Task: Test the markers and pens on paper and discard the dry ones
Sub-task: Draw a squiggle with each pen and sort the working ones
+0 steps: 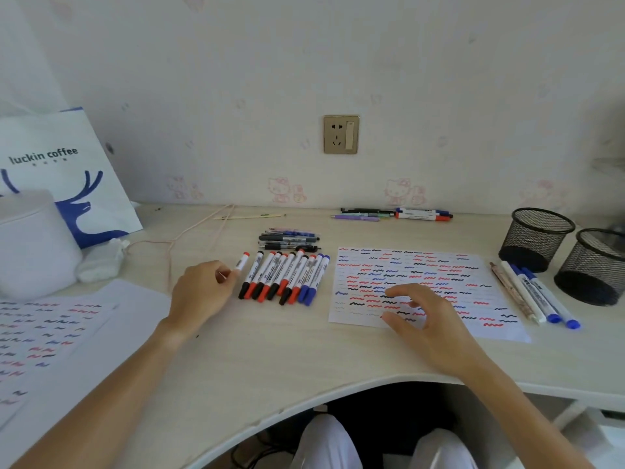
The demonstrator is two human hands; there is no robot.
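My left hand [199,292] grips a white marker with a red end [242,261], held just left of a row of several red, black and blue markers [284,277] lying on the desk. My right hand [424,319] hovers with relaxed, spread fingers over the test paper [439,265], which is covered in red, black and blue squiggles; it holds nothing. Several dark pens [289,239] lie behind the marker row. Right of the paper lie blue-capped markers [544,296] and a pencil-like stick.
Two black mesh pen cups [537,236] stand at the far right. More pens [395,214] lie along the wall. A white coffee bag [67,170], a white container [30,245] and another scribbled sheet [50,330] occupy the left. A thin cord [189,231] trails across the desk.
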